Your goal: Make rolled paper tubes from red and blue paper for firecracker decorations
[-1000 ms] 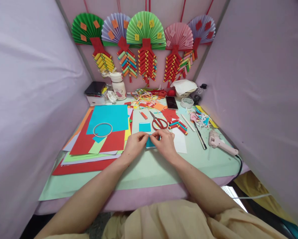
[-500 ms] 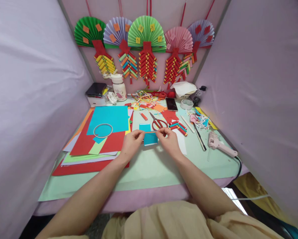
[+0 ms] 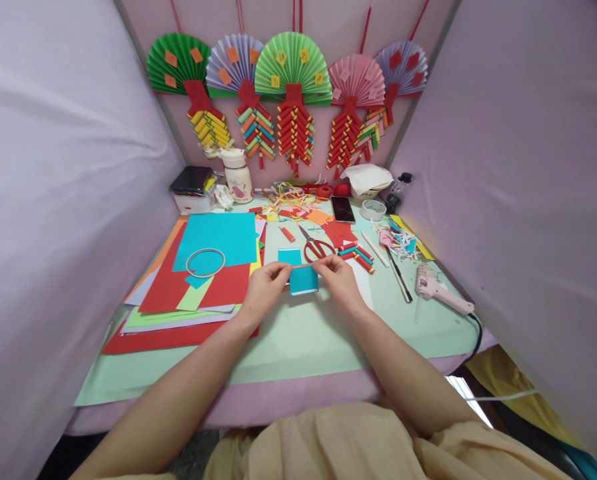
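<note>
Between my two hands is a small blue paper piece [image 3: 304,281] with a thin orange strip along its far edge and a white line along its near edge. My left hand [image 3: 267,290] is closed, thumb and fingers pinching the paper's left end. My right hand [image 3: 339,287] pinches the right end the same way. Just beyond them on the table lies another blue paper piece [image 3: 289,255]. Scissors with red handles [image 3: 319,251] rest beside it, close to my right fingertips. Several small rolled paper tubes [image 3: 357,256] are joined in a cluster to the right.
Coloured paper sheets [image 3: 213,237] are stacked at left, with a ring [image 3: 206,275] on top. A glue gun [image 3: 443,293] and its cord lie at right, near a pen [image 3: 401,279]. Behind are a phone [image 3: 343,209], a bottle [image 3: 238,180] and paper scraps [image 3: 298,199]. Paper fans [image 3: 293,63] hang behind.
The blue paper piece between my hands has shifted slightly right and its near edge has tilted a little. Both hands keep their pinch; nothing else has visibly moved.
</note>
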`<state>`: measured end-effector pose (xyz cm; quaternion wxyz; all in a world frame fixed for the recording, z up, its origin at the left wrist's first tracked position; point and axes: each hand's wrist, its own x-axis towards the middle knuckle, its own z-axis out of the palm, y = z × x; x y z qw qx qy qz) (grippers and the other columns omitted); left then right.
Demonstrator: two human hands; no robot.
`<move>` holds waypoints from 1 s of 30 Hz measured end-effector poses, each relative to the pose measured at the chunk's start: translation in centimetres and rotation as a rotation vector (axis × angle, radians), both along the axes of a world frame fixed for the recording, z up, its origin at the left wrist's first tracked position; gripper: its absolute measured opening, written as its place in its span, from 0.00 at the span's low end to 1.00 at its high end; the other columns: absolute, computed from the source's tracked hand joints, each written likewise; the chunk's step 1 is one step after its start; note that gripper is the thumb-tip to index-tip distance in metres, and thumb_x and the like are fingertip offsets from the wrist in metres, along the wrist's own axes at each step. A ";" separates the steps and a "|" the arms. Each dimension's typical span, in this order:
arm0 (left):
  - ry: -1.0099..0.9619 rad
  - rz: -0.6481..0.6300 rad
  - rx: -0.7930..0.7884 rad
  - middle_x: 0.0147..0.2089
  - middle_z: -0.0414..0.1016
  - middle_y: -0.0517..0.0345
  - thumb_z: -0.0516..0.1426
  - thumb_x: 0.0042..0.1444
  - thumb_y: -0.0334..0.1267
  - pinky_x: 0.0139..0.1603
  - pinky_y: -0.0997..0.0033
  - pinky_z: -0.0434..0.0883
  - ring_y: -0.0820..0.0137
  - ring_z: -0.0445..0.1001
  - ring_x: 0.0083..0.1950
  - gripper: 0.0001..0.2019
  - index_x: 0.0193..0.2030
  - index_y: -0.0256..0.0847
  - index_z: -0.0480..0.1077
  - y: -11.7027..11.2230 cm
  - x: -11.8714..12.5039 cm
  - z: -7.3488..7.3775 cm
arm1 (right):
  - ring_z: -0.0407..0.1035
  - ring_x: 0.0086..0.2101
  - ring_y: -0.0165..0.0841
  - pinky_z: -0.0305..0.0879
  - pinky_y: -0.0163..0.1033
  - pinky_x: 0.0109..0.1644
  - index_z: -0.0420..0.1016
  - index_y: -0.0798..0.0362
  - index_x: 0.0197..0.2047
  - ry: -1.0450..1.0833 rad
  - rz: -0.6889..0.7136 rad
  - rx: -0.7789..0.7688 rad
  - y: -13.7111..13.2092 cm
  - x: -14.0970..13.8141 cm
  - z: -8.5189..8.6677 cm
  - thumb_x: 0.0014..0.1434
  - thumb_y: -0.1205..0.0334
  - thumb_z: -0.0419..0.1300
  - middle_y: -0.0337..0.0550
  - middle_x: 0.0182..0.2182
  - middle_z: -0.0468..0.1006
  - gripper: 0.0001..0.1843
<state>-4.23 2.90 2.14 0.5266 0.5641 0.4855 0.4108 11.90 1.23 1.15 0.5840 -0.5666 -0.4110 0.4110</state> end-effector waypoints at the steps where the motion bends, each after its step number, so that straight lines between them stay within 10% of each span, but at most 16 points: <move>1: -0.002 -0.002 0.000 0.36 0.77 0.55 0.58 0.49 0.52 0.39 0.65 0.76 0.65 0.76 0.39 0.18 0.34 0.38 0.75 0.0 0.0 0.0 | 0.66 0.30 0.32 0.63 0.37 0.37 0.68 0.52 0.25 0.007 -0.002 0.000 0.0 0.0 0.0 0.45 0.56 0.62 0.37 0.25 0.73 0.09; 30: -0.028 0.013 -0.046 0.34 0.76 0.55 0.59 0.48 0.51 0.37 0.66 0.76 0.66 0.75 0.37 0.16 0.33 0.37 0.74 0.1 0.0 0.2 | 0.71 0.34 0.32 0.62 0.36 0.35 0.66 0.50 0.37 0.102 0.017 -0.019 0.1 0.0 0.1 0.46 0.56 0.60 0.38 0.31 0.77 0.14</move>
